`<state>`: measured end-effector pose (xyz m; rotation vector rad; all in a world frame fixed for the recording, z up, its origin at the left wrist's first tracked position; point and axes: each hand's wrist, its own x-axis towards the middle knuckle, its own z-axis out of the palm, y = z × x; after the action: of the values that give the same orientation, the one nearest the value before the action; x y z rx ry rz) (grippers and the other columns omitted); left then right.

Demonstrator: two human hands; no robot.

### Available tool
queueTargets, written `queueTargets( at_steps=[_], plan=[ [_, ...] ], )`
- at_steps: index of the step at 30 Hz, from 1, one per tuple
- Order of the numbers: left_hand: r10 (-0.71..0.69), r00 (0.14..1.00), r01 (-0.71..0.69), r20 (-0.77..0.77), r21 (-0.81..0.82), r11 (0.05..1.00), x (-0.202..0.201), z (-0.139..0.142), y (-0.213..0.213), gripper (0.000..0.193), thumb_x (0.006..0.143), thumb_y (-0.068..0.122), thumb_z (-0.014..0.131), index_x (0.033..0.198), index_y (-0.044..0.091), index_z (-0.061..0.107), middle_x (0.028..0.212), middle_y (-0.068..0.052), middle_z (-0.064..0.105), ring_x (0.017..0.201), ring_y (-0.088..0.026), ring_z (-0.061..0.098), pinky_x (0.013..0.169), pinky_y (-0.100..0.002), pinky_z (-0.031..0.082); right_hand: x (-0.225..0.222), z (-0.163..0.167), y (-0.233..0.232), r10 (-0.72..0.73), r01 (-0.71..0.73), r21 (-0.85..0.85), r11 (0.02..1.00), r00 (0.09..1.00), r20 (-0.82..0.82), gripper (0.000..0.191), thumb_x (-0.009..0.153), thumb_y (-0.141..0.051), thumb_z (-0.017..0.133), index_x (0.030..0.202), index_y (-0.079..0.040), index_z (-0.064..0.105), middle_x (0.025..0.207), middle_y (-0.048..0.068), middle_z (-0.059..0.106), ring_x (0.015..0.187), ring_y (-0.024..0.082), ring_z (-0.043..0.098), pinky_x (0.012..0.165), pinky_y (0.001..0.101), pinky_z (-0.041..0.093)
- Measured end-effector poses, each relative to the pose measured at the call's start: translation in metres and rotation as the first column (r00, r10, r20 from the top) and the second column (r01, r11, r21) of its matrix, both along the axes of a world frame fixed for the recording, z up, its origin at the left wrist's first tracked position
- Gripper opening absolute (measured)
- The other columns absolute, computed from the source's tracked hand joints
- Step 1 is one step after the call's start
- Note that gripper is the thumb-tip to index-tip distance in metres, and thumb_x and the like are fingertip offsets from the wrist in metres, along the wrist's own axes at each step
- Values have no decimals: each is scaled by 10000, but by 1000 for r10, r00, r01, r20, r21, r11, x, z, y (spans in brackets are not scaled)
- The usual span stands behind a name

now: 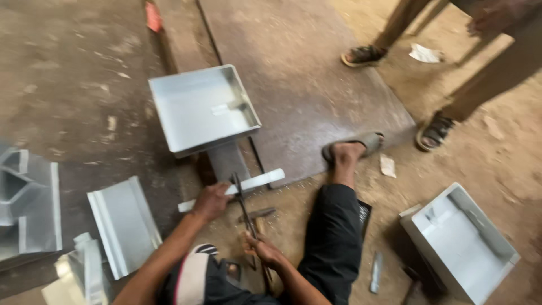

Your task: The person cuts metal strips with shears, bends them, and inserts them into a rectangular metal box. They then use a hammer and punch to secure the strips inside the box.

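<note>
My left hand [212, 200] grips a narrow strip of shiny sheet metal [261, 181] that lies flat on the ground. A pair of dark metal snips [243, 206] crosses the strip right beside that hand, blades pointing away from me. My right hand [262, 249] is closed round the handles of the snips, close to my body. My leg in dark trousers stretches out to the right, its sandalled foot [353, 148] resting on the edge of a large rusty steel plate [316, 85].
A shiny square metal tray [203, 107] stands just beyond the strip, another tray [460, 243] at lower right. Folded sheet pieces [121, 223] lie at left. Another person's sandalled feet [435, 131] stand at upper right. A small tool [257, 213] lies by the snips.
</note>
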<state>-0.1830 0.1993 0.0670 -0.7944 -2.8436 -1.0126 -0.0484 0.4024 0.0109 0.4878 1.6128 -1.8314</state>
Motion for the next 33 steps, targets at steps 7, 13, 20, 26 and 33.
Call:
queueTargets(
  at_steps=[7, 13, 20, 26, 33],
  plan=[
    [23, 991, -28, -134, -39, 999, 4, 12, 4, 424, 874, 190, 704, 1244, 4, 618, 1099, -206, 682, 946, -413, 680, 826, -496, 548, -3, -11, 1, 181, -154, 155, 976, 967, -181, 357, 1038, -369, 564, 960, -30, 646, 815, 49, 632, 739, 182, 599, 684, 364, 502],
    [38, 997, -41, -72, -36, 999, 8, 14, 3, 355, 902, 185, 687, 1221, 39, 635, 1032, -173, 675, 931, -396, 691, 771, -496, 561, -4, -17, 0, 270, -156, 341, 927, 909, -319, 405, 981, -390, 573, 801, -35, 648, 722, 43, 647, 712, 150, 618, 683, 335, 502],
    [48, 998, -48, 42, -17, 999, 5, 22, 3, 381, 908, 249, 687, 1236, 58, 652, 1151, -170, 690, 986, -408, 681, 826, -500, 552, -5, -15, -1, 174, -144, 166, 976, 967, -185, 363, 1026, -412, 561, 955, -62, 629, 846, 66, 624, 745, 186, 594, 697, 382, 516],
    [48, 991, -44, 128, -36, 998, 9, 15, -1, 386, 929, 278, 645, 1253, 68, 642, 1246, -171, 683, 1049, -419, 670, 899, -492, 538, -6, -14, -1, 120, -124, -115, 986, 992, -38, 419, 1051, -460, 475, 1256, -145, 662, 1004, 55, 667, 911, 150, 660, 836, 317, 573],
    [87, 980, -53, 180, -187, 981, 6, 11, 6, 513, 905, 384, 663, 1313, 87, 567, 1199, -165, 687, 1018, -414, 688, 855, -520, 553, -6, 8, 1, 255, -243, 92, 966, 954, -155, 382, 1059, -429, 518, 1099, -74, 654, 925, 48, 644, 802, 167, 612, 727, 356, 516]
  ],
)
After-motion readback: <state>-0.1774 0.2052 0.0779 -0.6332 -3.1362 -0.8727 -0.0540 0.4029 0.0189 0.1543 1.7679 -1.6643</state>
